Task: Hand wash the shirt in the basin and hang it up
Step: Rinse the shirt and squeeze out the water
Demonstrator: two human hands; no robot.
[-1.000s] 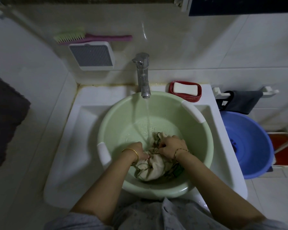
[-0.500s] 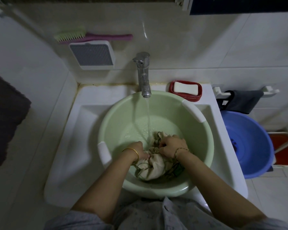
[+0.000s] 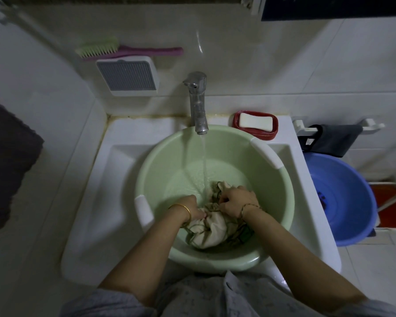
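A: Two basins in view. What is the biggest thing here?

B: The white sink (image 3: 96,202), which carries the pale green basin (image 3: 272,197) in its hollow. A blue basin (image 3: 352,202) sits off at three o'clock, on the floor beside the sink.

A: And the shirt?

B: The shirt (image 3: 212,232) lies bunched and wet in the green basin, toward its six o'clock side, cream cloth with dark green trim. Water runs from the tap (image 3: 198,106) at twelve o'clock and lands just at the shirt's far edge.

A: The hands?

B: Both are in the basin. The left hand (image 3: 190,208) has its grip clamped on a fold at the shirt's nine o'clock edge, fingers curled into the cloth. The right hand (image 3: 237,200) has its grip clamped on the bunched cloth at the top, knuckles up. Each wrist wears a bangle.

A: Smaller things?

B: A red soap dish (image 3: 236,124) holding a white soap bar (image 3: 255,121) at one o'clock of the basin, on the sink's rim. On the wall at eleven o'clock, a brush (image 3: 128,50) with green bristles and a pink handle lies atop a grey-slatted box (image 3: 127,75).
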